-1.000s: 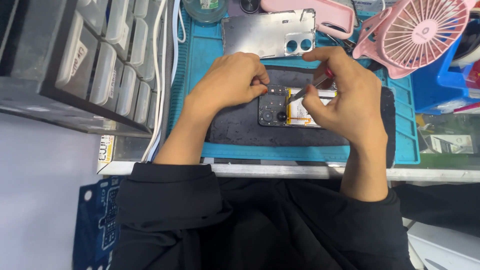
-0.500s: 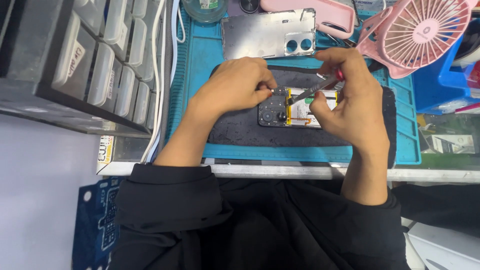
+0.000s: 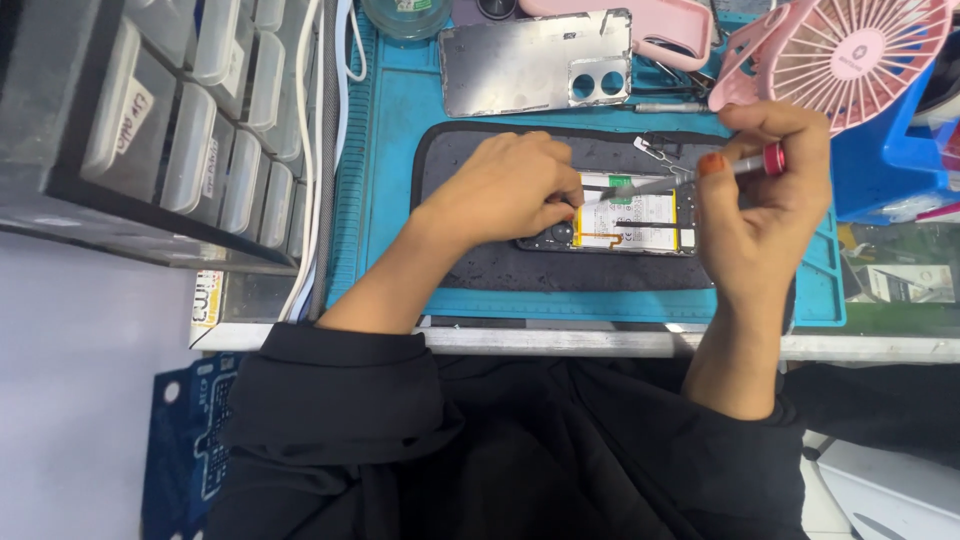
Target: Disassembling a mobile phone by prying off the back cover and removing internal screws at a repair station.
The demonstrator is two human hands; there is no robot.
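The tabletop [image 3: 700, 345] carries a blue work mat [image 3: 385, 200], and on that lies a dark pad [image 3: 600, 270] whose long side runs left to right across the view. In the middle of the pad sits the opened phone [image 3: 625, 222], back cover off, its long axis also running left to right, so it lies crosswise just ahead of both forearms. The left hand [image 3: 510, 190] rests curled on the phone's left end, fingertips pinched together close to the board there; whether they hold some small part I cannot tell. The right hand [image 3: 770, 200] hovers over the phone's right end, closed around a slim screwdriver [image 3: 690, 178] with a red collar, gripped like a pen; the shaft slants down and leftwards, its tip ending close to the left fingertips above the pale battery. The two hands thus meet over the left half of the phone, the left one being the nearer to that spot. Beyond the pad, the removed silver back cover [image 3: 535, 62] lies parallel to the phone (well apart from it), and a pink fan [image 3: 835, 50] stands close behind the right hand, leaving little room there. To the left a rack of small drawers [image 3: 170, 130] borders the mat, with white cables [image 3: 315, 170] between. The near strip of the pad is bare.
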